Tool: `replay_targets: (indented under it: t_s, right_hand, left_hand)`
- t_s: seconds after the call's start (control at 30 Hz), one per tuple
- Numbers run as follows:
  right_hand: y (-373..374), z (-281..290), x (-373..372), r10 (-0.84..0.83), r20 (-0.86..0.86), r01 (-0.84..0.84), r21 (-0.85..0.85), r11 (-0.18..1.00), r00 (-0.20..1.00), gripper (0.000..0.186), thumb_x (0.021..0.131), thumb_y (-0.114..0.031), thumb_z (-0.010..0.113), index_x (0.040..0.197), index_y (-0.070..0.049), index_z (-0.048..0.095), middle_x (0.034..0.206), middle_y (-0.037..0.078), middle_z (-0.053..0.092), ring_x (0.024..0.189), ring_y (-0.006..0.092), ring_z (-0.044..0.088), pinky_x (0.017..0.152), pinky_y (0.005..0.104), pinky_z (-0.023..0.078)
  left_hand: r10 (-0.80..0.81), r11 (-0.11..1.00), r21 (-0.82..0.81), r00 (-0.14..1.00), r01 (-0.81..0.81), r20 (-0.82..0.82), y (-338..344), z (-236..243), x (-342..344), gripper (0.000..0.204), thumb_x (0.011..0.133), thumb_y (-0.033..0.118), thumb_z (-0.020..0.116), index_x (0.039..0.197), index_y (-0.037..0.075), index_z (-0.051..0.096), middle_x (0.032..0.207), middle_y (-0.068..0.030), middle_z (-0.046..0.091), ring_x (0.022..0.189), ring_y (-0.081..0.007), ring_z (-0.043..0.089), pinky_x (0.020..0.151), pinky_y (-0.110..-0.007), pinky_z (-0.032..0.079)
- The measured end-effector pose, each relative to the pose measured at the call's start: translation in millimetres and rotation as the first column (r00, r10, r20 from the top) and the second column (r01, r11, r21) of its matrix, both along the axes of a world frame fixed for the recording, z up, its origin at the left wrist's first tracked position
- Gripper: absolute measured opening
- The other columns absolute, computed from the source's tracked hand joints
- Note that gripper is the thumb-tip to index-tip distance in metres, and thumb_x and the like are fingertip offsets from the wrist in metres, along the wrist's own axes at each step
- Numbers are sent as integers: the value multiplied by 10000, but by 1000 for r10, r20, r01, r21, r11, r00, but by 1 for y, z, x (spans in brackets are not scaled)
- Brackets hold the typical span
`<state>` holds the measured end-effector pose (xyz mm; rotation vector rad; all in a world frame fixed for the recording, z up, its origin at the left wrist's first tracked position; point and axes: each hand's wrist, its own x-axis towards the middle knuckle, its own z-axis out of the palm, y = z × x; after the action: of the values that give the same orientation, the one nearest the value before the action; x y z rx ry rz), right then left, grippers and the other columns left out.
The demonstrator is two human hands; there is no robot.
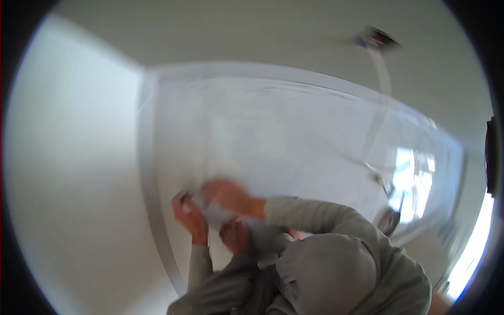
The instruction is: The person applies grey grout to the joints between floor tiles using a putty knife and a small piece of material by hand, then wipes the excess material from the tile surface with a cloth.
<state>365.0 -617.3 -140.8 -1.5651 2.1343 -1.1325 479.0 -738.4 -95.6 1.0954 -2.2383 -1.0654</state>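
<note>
My left hand (191, 216) is low and left of the middle, its fingers curled round something small and pale that I cannot make out. Beside it, to the right, my right hand (227, 195) reaches across over the pale, shiny floor covering (252, 126). Motion smears its fingers, so their state does not show. A greyish strip or sheet (216, 212) lies between the two hands, too blurred to name. Just below my right hand is a bare foot (236, 232), and my bent knee (331, 273) in grey-green cloth fills the lower right.
A pale wall (73, 157) rises at the left. From a dark wall box (379, 39) at the far right, a white cable (383, 79) hangs to the floor. A small yellowish object (384, 184) and a dark round object (389, 221) lie at the right.
</note>
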Motion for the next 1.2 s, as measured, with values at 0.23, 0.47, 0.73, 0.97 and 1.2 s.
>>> replay_targets:
  t_s: [0.23,0.47,0.73,0.97,1.2]
  right_hand:
    - [97,77,1,-167,578,41,224,974,799,266,956,-188,614,1185,-96,712,1079,103,733,1071,340,662,912,448,533]
    - [279,147,-12,-917,391,736,597,319,80,326,975,-315,657,985,11,665,806,225,660,722,391,589,705,467,481]
    - [409,86,34,-676,523,841,455,-293,-519,268,980,-275,680,979,-10,722,765,29,672,706,100,577,642,300,462]
    - [500,85,72,-406,708,765,298,-570,-578,158,993,-184,674,1047,-50,737,907,-3,733,788,73,618,696,250,482]
    - [533,88,80,-51,933,774,264,-576,-356,122,984,-163,694,1068,-75,706,968,14,722,843,117,646,762,278,517]
  left_hand:
    - [-187,967,146,972,207,-139,1,51,-100,315,1066,98,401,1327,-24,526,900,-66,506,798,-172,471,775,-338,443]
    - [-783,571,149,590,807,-195,62,71,-178,283,1031,75,494,1294,-1,565,1053,-105,626,944,-208,600,878,-338,487]
    - [-860,-457,386,-509,802,41,210,183,-262,296,945,89,629,1235,26,629,1041,-123,688,984,-280,682,876,-388,535]
    - [-753,-656,-211,-607,725,253,441,66,-271,352,924,90,624,1268,13,607,1178,-160,635,1111,-347,596,941,-451,501]
    - [-872,-345,-274,-199,898,447,569,-11,-254,486,955,179,658,1372,-14,502,1248,-183,577,1143,-346,567,948,-493,460]
